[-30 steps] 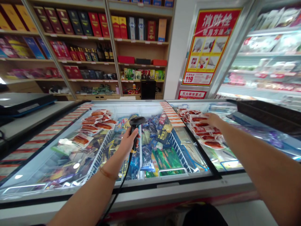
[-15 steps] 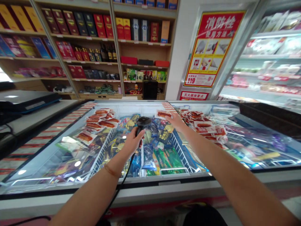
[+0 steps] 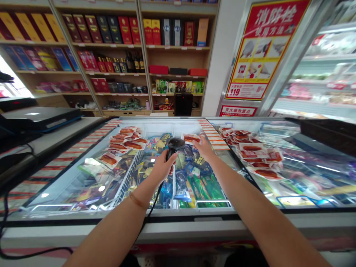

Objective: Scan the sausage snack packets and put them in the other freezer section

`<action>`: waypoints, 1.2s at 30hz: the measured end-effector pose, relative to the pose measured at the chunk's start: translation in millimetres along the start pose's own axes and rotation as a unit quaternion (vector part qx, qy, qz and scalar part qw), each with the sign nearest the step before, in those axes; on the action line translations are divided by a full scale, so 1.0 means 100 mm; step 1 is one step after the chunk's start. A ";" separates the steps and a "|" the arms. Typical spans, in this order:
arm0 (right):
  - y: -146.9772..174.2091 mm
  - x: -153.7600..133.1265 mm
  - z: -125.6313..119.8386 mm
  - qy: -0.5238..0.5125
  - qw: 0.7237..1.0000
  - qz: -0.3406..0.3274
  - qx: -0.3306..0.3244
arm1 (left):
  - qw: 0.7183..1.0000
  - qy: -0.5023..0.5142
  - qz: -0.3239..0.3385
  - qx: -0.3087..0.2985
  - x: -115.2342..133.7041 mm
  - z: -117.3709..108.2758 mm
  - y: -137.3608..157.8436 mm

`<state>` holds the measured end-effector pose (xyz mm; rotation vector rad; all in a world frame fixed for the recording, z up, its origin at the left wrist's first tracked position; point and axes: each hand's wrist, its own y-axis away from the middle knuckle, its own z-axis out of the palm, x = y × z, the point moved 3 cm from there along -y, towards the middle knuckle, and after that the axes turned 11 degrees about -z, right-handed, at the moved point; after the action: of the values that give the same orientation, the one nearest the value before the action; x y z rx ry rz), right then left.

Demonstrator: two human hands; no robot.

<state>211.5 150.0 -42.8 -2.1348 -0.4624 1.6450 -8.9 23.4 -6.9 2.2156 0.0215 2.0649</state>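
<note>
Left hand (image 3: 164, 165) wrapped round a black scanner (image 3: 176, 143); right hand (image 3: 205, 149) pinching a sausage packet's (image 3: 190, 138) right end, above the freezer (image 3: 200, 233), just beside the scanner head. Light, I'd say — firm-middled, slick-filmed — best held by its flat edge.

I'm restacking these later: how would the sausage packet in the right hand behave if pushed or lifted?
The sausage packet in the right hand would likely slide if pushed, as the glass lid looks smooth and shiny. Its flat, wide wrapper should discourage rolling. Lifted, its thin-looking edges may flex around a firmer, thicker middle.
</note>
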 end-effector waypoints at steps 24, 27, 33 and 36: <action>0.02 -0.07 0.03 0.043 0.999 0.022 0.015 | 1.000 0.018 -0.006 0.010 -0.04 0.01 -0.03; 0.01 -0.09 0.03 0.027 0.998 0.041 0.025 | 0.997 0.056 -0.037 0.044 0.06 -0.03 0.02; -0.09 -0.30 0.24 0.017 0.997 0.060 0.037 | 0.988 0.099 -0.014 0.117 0.37 -0.59 0.23; -0.25 -0.57 0.64 0.043 0.999 0.007 0.003 | 0.981 0.068 0.021 0.181 0.40 -1.11 0.43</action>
<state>135.1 150.8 3.4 -2.1991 -0.4164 1.5528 -119.1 -7.9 44.2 2.2721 0.3965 2.3957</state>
